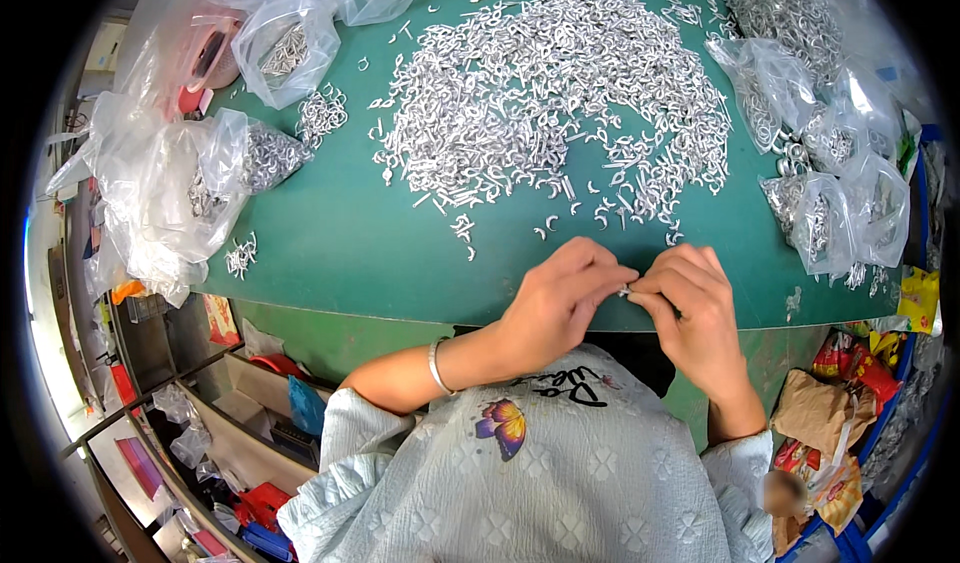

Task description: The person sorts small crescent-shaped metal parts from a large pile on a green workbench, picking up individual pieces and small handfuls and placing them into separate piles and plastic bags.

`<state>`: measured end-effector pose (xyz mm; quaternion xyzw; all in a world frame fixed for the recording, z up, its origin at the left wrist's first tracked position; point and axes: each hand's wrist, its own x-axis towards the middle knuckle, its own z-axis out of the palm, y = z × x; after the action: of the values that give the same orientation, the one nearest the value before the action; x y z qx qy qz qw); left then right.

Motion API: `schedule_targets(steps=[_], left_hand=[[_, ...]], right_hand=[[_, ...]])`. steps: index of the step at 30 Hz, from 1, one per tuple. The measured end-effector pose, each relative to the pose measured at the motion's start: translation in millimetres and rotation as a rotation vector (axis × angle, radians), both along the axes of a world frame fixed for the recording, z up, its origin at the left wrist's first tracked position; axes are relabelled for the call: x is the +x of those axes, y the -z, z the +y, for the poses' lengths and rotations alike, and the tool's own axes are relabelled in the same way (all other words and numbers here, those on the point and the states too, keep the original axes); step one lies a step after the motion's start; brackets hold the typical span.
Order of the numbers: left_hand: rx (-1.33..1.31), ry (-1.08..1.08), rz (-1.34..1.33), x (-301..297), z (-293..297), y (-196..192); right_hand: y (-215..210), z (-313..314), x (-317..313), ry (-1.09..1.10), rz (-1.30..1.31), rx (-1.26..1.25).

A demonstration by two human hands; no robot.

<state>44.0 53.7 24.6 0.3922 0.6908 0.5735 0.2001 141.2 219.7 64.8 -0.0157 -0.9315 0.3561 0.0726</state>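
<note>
Close to the table's near edge, my left hand (560, 298) and my right hand (690, 308) meet fingertip to fingertip. Between them they pinch a small silver metal piece (624, 291), mostly covered by the fingers, so its exact shape is hidden. Both hands are closed on it, just above the green table (330, 263). Beyond them spreads a large heap of small silver metal parts (500, 113), many curved like crescents and some straight like pins. A few loose crescent pieces (545, 229) lie between the heap and my left hand.
Clear plastic bags of metal parts stand at the right (825, 213) and at the left (270, 158). A small pile of metal rings (322, 115) lies by the left bags. Below the table are an open drawer (245, 403) at left and a brown paper bag (820, 408) at right.
</note>
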Motion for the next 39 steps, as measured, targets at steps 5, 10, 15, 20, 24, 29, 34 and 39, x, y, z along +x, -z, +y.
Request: schedule_targets(steps=[5,10,15,20,24,29,34,39], left_hand=[[-0.227,0.215,-0.406,-21,-6,-3],[-0.180,0.162,-0.057,-22,-2,-21],[-0.234,0.283,-0.556,-19,-3,-7],[-0.283,0.284,-0.732,-17,1,-6],[-0.226,0.141,-0.641,-8,0,-5],[-0.108,0.029,-0.814,2,-2,-3],[0.040,-0.142,-0.891,-6,-1,6],[-0.090,-0.416,0.239,-32,1,10]], right_hand=[[10,-3,-3,-0.139,0.247,0.240],[15,1,-3,-0.082,0.284,0.132],[0,16,-2,-0.255,0.097,-0.008],[-7,19,-13,-0.304,0.093,0.068],[-11,20,-13,-0.282,0.069,0.080],[-12,4,-7,-0.183,0.133,0.202],[-13,-10,4,-0.088,0.000,0.070],[25,-4,-12,-0.010,0.183,0.185]])
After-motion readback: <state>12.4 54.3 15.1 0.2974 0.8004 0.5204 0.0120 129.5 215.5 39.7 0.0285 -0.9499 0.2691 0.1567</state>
